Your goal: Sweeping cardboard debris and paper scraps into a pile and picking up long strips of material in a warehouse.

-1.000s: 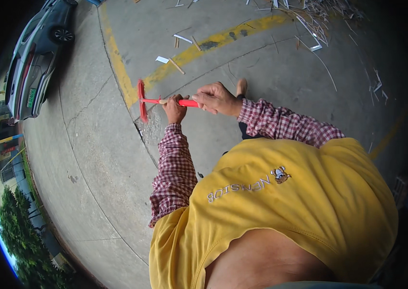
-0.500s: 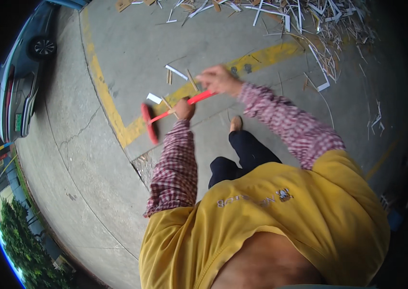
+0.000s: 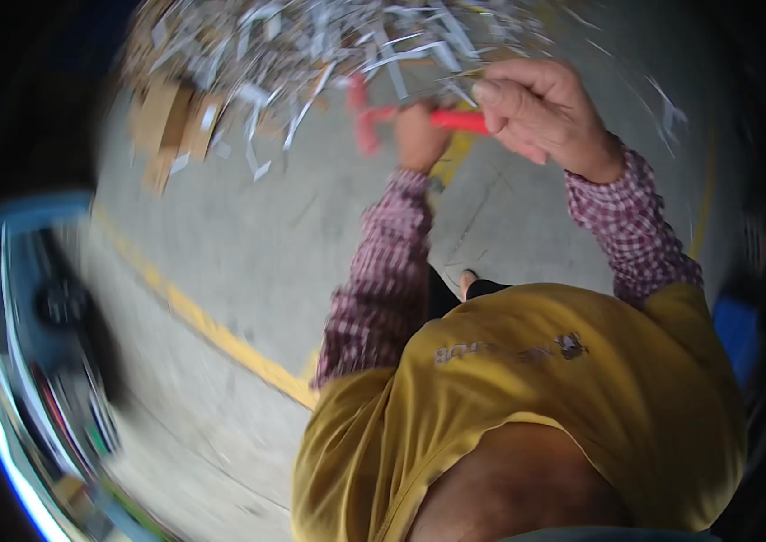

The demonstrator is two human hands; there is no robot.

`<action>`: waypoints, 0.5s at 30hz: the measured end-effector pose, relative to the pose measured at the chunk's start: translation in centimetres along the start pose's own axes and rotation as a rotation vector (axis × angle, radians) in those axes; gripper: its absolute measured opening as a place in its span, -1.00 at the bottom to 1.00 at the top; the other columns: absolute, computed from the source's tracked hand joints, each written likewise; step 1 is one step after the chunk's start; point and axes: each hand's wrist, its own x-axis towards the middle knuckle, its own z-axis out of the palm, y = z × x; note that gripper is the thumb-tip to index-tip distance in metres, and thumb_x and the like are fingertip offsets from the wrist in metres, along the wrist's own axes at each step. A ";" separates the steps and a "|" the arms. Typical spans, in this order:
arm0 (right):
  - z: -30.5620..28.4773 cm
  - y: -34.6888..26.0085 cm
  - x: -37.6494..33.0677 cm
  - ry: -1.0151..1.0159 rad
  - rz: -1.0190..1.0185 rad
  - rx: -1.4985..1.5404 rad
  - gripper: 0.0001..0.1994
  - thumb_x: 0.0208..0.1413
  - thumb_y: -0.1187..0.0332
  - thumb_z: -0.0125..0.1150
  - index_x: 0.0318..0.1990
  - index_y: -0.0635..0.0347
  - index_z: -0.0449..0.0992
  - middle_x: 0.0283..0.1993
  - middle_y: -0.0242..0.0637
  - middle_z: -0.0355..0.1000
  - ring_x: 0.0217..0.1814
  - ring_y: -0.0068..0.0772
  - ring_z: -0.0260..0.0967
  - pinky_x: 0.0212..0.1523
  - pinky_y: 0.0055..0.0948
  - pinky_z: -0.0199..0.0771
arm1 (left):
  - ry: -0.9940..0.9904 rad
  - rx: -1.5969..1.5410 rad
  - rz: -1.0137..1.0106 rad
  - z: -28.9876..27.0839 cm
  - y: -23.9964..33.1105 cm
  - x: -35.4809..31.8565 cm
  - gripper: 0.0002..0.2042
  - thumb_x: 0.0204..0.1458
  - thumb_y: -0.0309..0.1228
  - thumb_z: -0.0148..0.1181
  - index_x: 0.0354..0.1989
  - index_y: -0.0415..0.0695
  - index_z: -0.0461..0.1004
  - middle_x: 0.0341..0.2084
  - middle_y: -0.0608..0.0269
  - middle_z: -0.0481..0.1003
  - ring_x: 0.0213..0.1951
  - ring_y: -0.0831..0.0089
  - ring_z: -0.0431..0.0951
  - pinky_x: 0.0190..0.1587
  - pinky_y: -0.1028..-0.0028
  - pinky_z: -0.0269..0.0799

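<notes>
A red T-shaped broom (image 3: 460,120) stretches away from me to the left, its short crosswise head (image 3: 365,117) smeared by motion near the edge of a heap of scraps (image 3: 310,45). Round its shaft, close to the head, my left hand (image 3: 422,137) is closed. My right hand (image 3: 545,117) is closed at the handle's near end, thumb uppermost; the end itself is hidden behind the fingers. White strips and brown cardboard bits make up the heap. Whether the broom's head touches the floor or the scraps, I cannot tell.
Brown cardboard pieces (image 3: 164,117) lie at the heap's left side. A parked car (image 3: 57,307) stands at the far left. Yellow lines (image 3: 220,336) cross the grey concrete floor (image 3: 247,244). Something blue (image 3: 735,339) shows at the right edge.
The view has swung and come nearer the scrap heap, which now fills the top. Both hands and the broom have moved from the yellow corner line toward the heap, still held.
</notes>
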 end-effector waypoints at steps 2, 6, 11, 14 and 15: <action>2.7 2.5 -8.8 0.114 0.172 0.299 -0.78 0.02 0.28 0.03 -0.53 0.23 0.41 -0.72 -0.52 0.24 -0.71 -0.76 0.12 -0.74 -0.71 0.07 | -0.144 -0.014 0.056 -0.9 1.9 -10.5 -0.77 -0.18 -0.25 0.10 -0.59 -0.19 0.48 -0.69 -0.02 0.42 -0.60 0.07 0.43 -0.45 0.24 0.31; 11.3 13.9 -19.8 0.286 0.662 0.201 -0.71 -0.09 0.20 0.05 -0.72 0.16 0.36 -0.78 -0.49 0.20 -0.79 -0.69 0.07 -0.78 -0.61 0.06 | -0.478 0.174 -0.542 0.0 2.3 -30.6 -0.68 -0.11 -0.26 0.06 -0.72 -0.27 0.36 -0.72 -0.14 0.37 -0.64 0.07 0.41 -0.58 0.20 0.20; 11.9 16.1 -37.9 0.391 0.479 0.229 -0.69 -0.06 0.19 0.02 -0.69 0.21 0.36 -0.78 -0.48 0.19 -0.81 -0.68 0.04 -0.80 -0.59 0.03 | -0.525 -0.033 -0.356 6.5 8.9 -48.6 -0.84 -0.20 -0.36 0.00 -0.70 -0.13 0.36 -0.76 0.04 0.39 -0.68 0.06 0.40 -0.64 0.18 0.21; 7.1 9.6 -49.8 0.686 0.494 0.073 -0.68 -0.01 0.18 0.01 -0.63 0.25 0.38 -0.73 -0.47 0.22 -0.79 -0.71 0.06 -0.80 -0.63 0.04 | -0.664 -0.175 -0.131 11.7 19.0 -51.2 -0.89 -0.24 -0.42 -0.01 -0.70 -0.14 0.34 -0.78 0.06 0.37 -0.66 0.05 0.40 -0.63 0.20 0.22; 6.5 6.9 -52.6 0.732 0.423 0.087 -0.70 0.00 0.21 0.01 -0.61 0.25 0.39 -0.70 -0.47 0.24 -0.78 -0.73 0.06 -0.80 -0.66 0.04 | -0.678 -0.313 -0.057 13.3 22.4 -50.6 -0.91 -0.27 -0.44 0.00 -0.69 -0.17 0.33 -0.76 0.04 0.36 -0.64 0.05 0.39 -0.61 0.21 0.21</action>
